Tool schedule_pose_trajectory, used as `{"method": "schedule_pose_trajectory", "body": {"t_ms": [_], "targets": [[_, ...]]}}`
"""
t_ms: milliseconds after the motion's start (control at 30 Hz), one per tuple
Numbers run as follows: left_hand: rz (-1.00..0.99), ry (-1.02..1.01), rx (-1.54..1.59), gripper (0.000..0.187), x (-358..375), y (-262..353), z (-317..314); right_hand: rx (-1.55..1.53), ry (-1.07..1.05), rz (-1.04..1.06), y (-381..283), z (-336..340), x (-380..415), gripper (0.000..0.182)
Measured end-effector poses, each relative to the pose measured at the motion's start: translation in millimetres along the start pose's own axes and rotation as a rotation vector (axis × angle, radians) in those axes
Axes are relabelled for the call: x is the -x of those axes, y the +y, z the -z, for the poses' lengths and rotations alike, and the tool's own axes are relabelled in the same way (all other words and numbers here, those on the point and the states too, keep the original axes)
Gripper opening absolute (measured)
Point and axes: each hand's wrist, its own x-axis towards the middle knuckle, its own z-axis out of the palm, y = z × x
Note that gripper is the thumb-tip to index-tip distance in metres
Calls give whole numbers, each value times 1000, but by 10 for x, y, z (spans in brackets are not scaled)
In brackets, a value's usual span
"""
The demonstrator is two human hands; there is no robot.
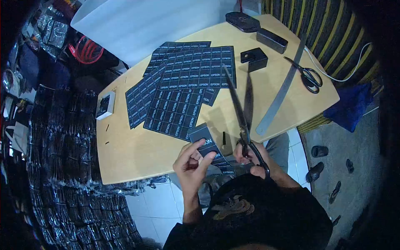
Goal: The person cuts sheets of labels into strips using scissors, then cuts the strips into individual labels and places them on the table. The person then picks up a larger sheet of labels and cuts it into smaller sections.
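My left hand [193, 163] pinches a narrow dark strip [201, 133] printed with white EPSON labels, over the table's near edge. The strip hangs down toward my lap. My right hand [253, 158] grips the handles of large black scissors [243, 108]. Their long blades point away from me and are slightly apart, not touching the strip. Beyond my hands, several dark sheets of EPSON labels [197, 68] overlap on the wooden table [125, 160]. A small dark scrap [224, 138] lies between my hands.
A metal ruler [280, 91] and smaller scissors [310, 78] lie at the right. Dark boxes [254, 58] stand at the back. A small white box [106, 105] sits on the left edge. Stacked plastic-wrapped bundles [71, 146] fill the left side; sandals [315, 171] rest on the floor.
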Motion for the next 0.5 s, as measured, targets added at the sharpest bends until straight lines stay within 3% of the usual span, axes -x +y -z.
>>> {"method": "schedule_pose_trajectory", "body": {"t_ms": [133, 200, 500], "targets": [[5, -43, -62, 51, -98, 75, 104, 106, 7, -75, -172, 210, 186, 42], [4, -72, -84, 56, -128, 91, 158, 375, -5, -227, -366, 301, 274, 44], [30, -291, -34, 59, -273, 102, 342, 705, -389, -470, -889, 640, 346, 52]]}}
